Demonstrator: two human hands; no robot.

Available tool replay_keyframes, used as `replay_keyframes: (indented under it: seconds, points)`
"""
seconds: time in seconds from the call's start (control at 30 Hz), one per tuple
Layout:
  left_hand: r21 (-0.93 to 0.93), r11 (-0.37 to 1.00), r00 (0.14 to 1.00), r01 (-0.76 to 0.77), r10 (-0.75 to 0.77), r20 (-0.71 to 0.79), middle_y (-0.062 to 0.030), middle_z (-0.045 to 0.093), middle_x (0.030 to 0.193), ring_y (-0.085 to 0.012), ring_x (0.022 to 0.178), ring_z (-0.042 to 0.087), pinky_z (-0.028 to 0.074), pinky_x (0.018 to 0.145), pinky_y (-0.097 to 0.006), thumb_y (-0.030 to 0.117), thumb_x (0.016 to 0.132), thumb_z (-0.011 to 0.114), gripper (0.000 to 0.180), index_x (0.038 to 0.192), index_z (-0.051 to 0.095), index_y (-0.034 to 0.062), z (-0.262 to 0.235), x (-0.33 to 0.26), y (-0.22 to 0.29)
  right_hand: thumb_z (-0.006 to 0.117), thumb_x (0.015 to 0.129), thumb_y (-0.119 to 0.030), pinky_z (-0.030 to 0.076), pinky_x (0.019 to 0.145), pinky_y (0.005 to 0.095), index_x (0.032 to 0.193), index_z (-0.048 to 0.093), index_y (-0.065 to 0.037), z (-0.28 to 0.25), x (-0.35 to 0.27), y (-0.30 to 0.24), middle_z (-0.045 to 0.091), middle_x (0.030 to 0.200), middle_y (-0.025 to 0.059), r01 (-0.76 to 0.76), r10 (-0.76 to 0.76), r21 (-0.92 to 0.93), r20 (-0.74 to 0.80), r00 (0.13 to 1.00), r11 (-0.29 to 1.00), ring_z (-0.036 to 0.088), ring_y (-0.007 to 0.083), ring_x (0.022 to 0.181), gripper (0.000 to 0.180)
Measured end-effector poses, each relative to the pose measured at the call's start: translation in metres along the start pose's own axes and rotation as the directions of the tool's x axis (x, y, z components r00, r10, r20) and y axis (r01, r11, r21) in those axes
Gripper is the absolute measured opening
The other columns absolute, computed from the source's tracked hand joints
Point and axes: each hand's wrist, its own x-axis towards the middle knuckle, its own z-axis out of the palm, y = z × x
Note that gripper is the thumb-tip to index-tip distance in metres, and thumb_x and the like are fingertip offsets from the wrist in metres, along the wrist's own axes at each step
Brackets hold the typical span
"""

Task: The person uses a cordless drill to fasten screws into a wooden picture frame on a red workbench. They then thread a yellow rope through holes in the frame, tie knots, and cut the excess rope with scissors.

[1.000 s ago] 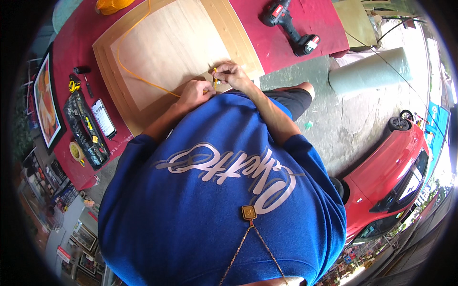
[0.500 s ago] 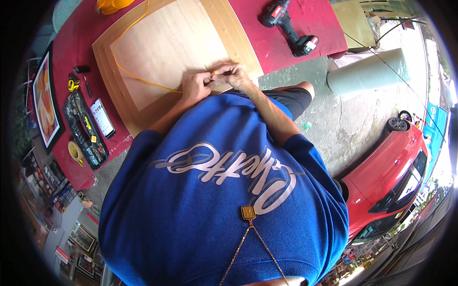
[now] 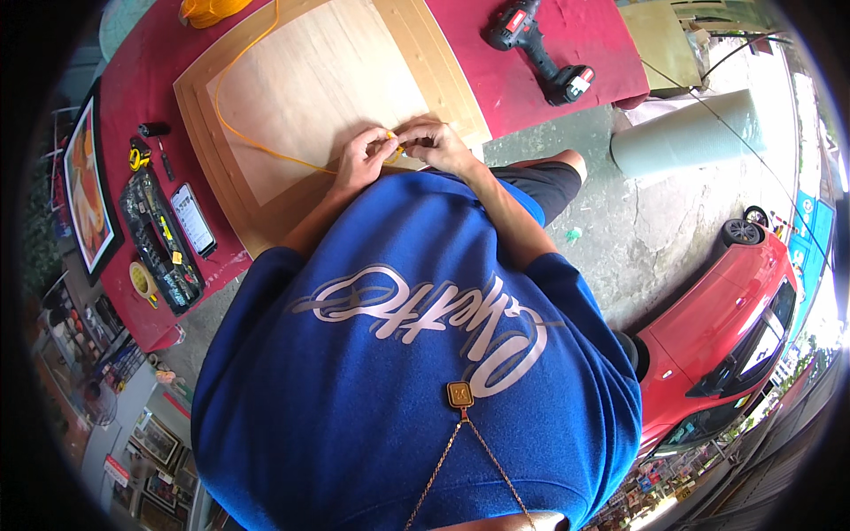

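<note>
A picture frame (image 3: 199, 133) with a pale wooden back panel (image 3: 310, 88) lies face down on the table before me. Orange cord (image 3: 232, 126) trails from a spool (image 3: 212, 11) at the far left, across the frame, to my hands at its near edge. My left hand (image 3: 361, 159) is closed, pinching the cord between thumb and finger. Close beside it, my right hand (image 3: 440, 149) has its fingertips pressed together on the same cord. Small bits of orange show between the two hands; how the cord is looped there is partly hidden by my fingers.
A cordless drill (image 3: 540, 55) lies on the red tablecloth (image 3: 589, 35) at right. Along the left are a tape measure (image 3: 139, 155), a screwdriver (image 3: 166, 162), a phone (image 3: 192, 219), a black tool tray (image 3: 158, 234), a tape roll (image 3: 142, 279) and a framed picture (image 3: 88, 186).
My fingertips have shifted slightly, the left ones upward, and more orange cord now shows between the hands. The frame and tools appear in nearly the same place.
</note>
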Motion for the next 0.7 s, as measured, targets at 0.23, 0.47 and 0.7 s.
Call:
replay_keyframes:
  seconds: [0.23, 0.47, 0.7]
  points:
    - [0.109, 0.994, 0.998, 0.009, -0.003, -0.058, -0.0033, 0.058, 0.068, -0.0075, 0.055, 0.049, 0.039, 0.049, -0.025, 0.01, 0.085, 0.064, 0.01, 0.083, 0.061, 0.0004, -0.012, 0.0, 0.004, 0.074, 0.067, -0.003, 0.049, 0.067, 0.0333, 0.091, 0.071, -0.006, 0.002, 0.004, -0.009, 0.064, 0.085, 0.0069, 0.083, -0.059, -0.333, 0.083, 0.995, 0.939, 0.061, 0.023, 0.078, 0.024]
    - [0.382, 0.917, 0.993, -0.114, 0.119, 0.01, -0.0026, 0.052, 0.061, -0.007, 0.057, 0.046, 0.039, 0.051, -0.026, 0.012, 0.087, 0.06, 0.014, 0.08, 0.057, -0.0008, -0.029, 0.004, 0.011, 0.075, 0.069, -0.006, 0.048, 0.067, 0.0325, 0.085, 0.072, -0.005, 0.002, 0.002, -0.015, 0.064, 0.08, 0.0071, 0.006, 0.005, -0.266, 0.041, 0.999, 0.964, 0.061, 0.0217, 0.075, 0.017]
    - [0.443, 0.896, 0.992, 0.004, -0.059, 0.11, -0.0083, 0.056, 0.062, -0.0148, 0.057, 0.051, 0.041, 0.052, -0.031, 0.021, 0.09, 0.057, 0.023, 0.08, 0.06, -0.0001, -0.048, 0.013, 0.026, 0.076, 0.07, -0.007, 0.049, 0.067, 0.031, 0.085, 0.072, -0.005, 0.002, 0.002, -0.002, 0.067, 0.083, 0.007, 0.031, -0.027, -0.22, 0.021, 0.999, 0.975, 0.063, 0.0196, 0.077, 0.016]
